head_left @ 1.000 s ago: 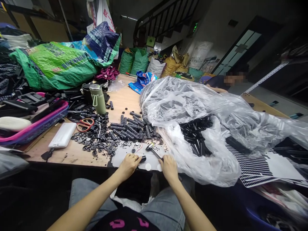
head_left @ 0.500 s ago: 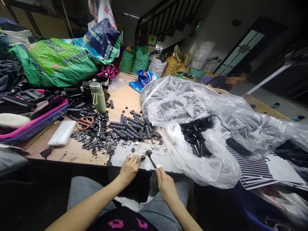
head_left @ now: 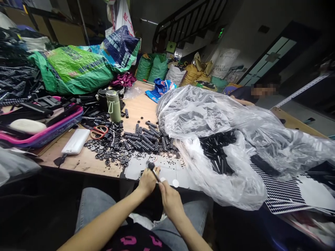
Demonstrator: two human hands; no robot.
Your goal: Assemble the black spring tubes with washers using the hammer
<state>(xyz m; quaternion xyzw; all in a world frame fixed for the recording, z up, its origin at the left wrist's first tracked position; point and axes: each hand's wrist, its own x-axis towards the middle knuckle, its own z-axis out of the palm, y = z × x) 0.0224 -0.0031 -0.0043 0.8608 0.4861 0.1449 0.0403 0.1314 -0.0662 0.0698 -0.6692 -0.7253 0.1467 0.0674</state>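
My right hand (head_left: pixel 171 199) is closed round the handle of a small hammer (head_left: pixel 151 166) with a dark round head. The hammer's head is just above the fingers of my left hand (head_left: pixel 147 182). Those fingers are curled closed over a short black tube (head_left: pixel 142 172), most of which is hidden by the hand and the hammer. Both hands are at the table's front edge, over a pale flat plate (head_left: pixel 133 170). Beyond the plate lie a heap of black-and-white patterned tubes (head_left: pixel 143 140) and many black discs (head_left: pixel 104 153). Tiny dark bits are scattered about.
To the right, a large clear plastic bag (head_left: pixel 193 108) lies open with black tubes (head_left: pixel 218 153) inside. Patterned sheets (head_left: pixel 277 191) are beyond it. On the left are scissors (head_left: pixel 99 132), a white power bank (head_left: pixel 75 141), a green flask (head_left: pixel 114 107) and a pink basket (head_left: pixel 34 139). A person (head_left: pixel 243 94) sits across.
The hammer has moved left, from beside the tube's end to over my left hand. My right hand has shifted left with it. The whole view has swung slightly left.
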